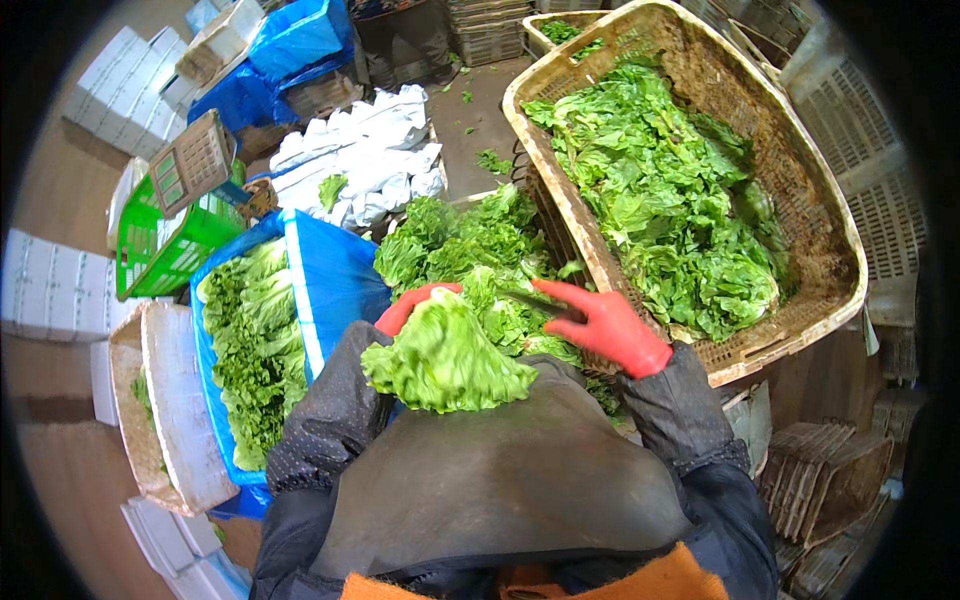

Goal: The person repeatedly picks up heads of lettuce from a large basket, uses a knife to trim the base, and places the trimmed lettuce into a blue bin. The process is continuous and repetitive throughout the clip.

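My left hand (411, 306), in a red glove, grips a head of leafy lettuce (450, 360) by its stem end. Its frilly leaves spread toward my dark apron (495, 480) and are slightly blurred. A second red glove covers my right hand (611, 326), which holds a knife (534, 301); the dark blade points left toward the lettuce, its handle hidden in the palm. The index finger stretches out above the blade. Beyond both hands lies a pile of loose lettuce (465, 240).
At right stands a large dirty plastic crate (814, 202) of lettuce leaves. A blue-lined box (341, 262) of lettuce heads is at left, beside a foam box (187, 405). Further off are white wrapped bundles (360, 157), a green crate (150, 247) and a scale (191, 161).
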`<action>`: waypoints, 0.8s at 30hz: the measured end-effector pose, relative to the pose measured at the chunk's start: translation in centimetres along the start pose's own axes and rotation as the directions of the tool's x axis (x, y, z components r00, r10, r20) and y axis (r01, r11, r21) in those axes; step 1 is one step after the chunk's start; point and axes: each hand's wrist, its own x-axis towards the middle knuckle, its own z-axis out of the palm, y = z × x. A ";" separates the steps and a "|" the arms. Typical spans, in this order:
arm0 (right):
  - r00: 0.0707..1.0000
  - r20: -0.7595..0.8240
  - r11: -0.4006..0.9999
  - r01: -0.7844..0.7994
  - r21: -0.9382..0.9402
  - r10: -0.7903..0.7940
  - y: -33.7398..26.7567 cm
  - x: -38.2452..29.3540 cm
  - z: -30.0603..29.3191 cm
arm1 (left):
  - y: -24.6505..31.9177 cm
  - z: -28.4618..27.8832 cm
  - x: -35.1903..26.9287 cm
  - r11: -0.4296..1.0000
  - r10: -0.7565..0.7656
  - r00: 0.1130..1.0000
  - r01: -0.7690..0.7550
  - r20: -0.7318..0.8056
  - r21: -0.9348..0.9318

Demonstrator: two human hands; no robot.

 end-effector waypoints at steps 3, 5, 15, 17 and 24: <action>0.930 0.268 0.933 0.160 0.324 -0.253 -4.8 0.6 0.2 | 0.9 3.3 -0.8 0.954 -0.212 0.974 0.223 0.075 -0.200; 0.901 0.362 0.970 0.199 0.139 -0.237 -6.7 2.0 1.9 | -1.0 2.7 -0.4 0.996 -0.040 0.992 0.049 0.123 -0.071; 0.988 -0.118 0.965 -0.124 -0.232 0.098 -1.4 0.9 -1.6 | -7.4 -2.0 2.9 0.934 0.203 0.979 -0.189 0.015 -0.303; 0.992 0.102 0.971 0.047 0.232 -0.073 -3.3 -0.5 -1.7 | -8.0 -3.5 2.8 0.949 0.194 0.977 -0.209 -0.086 -0.236; 0.904 0.159 0.828 0.277 0.488 -0.396 -6.8 0.3 2.8 | -8.1 -6.7 2.3 0.914 0.166 0.985 -0.174 -0.052 -0.366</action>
